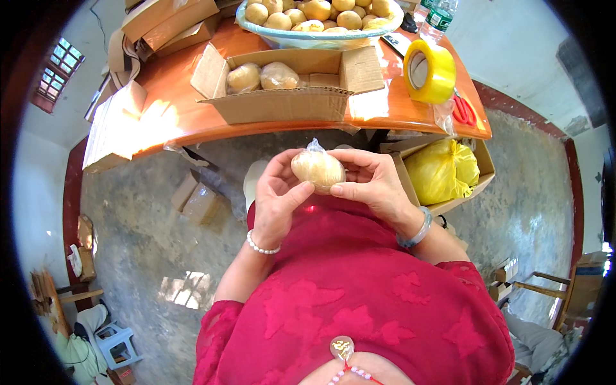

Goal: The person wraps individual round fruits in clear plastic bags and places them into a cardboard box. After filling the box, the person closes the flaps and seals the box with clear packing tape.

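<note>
A round, pale brown fruit wrapped in clear plastic film (317,168) is held up before my lap, the film's gathered end pointing up. My left hand (281,187) grips its left side with thumb and fingers. On the right side, my right hand (368,180) does the same. Beyond them on the table stands an opened cardboard box (279,106), two film-wrapped fruits (279,76) lying in its left part. Behind that box, a light-blue basin (308,34) lined with plastic is heaped with unwrapped fruits (349,19).
On the wooden table (178,120) are a yellow tape roll (430,71), red-handled scissors (463,110), a phone (398,44), plastic bottles (438,21) and cardboard boxes (168,19). Below right, a carton (486,180) holds a yellow plastic bag (440,171). Small boxes (199,202) lie on the floor.
</note>
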`<action>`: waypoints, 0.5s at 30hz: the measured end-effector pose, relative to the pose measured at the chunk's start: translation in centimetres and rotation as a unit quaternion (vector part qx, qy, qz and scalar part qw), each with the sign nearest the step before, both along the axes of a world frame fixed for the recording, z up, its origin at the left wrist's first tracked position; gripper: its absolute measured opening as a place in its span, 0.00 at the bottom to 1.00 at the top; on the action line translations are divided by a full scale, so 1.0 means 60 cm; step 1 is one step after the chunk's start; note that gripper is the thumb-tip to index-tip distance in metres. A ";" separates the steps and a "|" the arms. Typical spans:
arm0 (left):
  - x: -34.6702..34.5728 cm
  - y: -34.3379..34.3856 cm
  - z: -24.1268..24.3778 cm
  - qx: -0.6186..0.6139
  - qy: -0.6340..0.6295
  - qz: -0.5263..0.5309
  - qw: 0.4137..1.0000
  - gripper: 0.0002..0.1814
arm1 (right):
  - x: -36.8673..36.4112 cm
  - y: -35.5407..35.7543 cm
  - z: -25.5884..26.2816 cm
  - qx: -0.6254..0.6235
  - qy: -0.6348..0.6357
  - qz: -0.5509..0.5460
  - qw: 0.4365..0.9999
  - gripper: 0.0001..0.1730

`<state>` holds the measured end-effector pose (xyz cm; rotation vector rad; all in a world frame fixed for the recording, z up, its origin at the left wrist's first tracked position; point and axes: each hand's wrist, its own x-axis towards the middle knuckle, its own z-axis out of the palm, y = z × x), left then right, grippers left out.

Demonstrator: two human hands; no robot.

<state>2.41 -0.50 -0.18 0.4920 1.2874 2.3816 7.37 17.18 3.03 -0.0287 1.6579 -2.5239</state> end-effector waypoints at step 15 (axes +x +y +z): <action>-0.036 0.019 0.039 -0.201 0.025 0.059 0.977 0.05 | 0.000 -0.011 -0.028 0.311 0.198 -0.095 0.925 0.43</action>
